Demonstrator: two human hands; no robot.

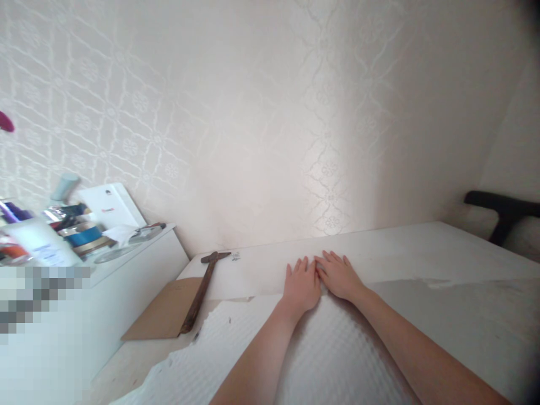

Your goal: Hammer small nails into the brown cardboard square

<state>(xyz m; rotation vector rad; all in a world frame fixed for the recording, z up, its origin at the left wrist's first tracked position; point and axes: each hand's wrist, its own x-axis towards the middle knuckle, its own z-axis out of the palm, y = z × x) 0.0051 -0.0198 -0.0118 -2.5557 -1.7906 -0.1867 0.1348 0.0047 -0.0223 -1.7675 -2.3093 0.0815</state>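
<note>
My left hand [302, 286] lies flat with fingers stretched out, near the edge between a white board [392, 253] and a white dimpled sheet [236, 343]. Beside it, my right hand [340, 274] also rests flat, fingers spread and pointing toward the wall. The two hands touch or nearly touch at the fingertips, and neither holds anything. Both forearms cover part of the dimpled sheet. Left of the hands, a hammer [201, 295] with a worn wooden handle lies with its head on the board. Its handle crosses the edge of a brown cardboard piece [162, 315].
A white cabinet [126, 304] stands at the left, its top crowded with a white box [112, 208], rolls of tape [84, 233] and a white bottle [44, 244]. A patterned wall [253, 140] rises behind the board. A black chair part [502, 208] shows at right.
</note>
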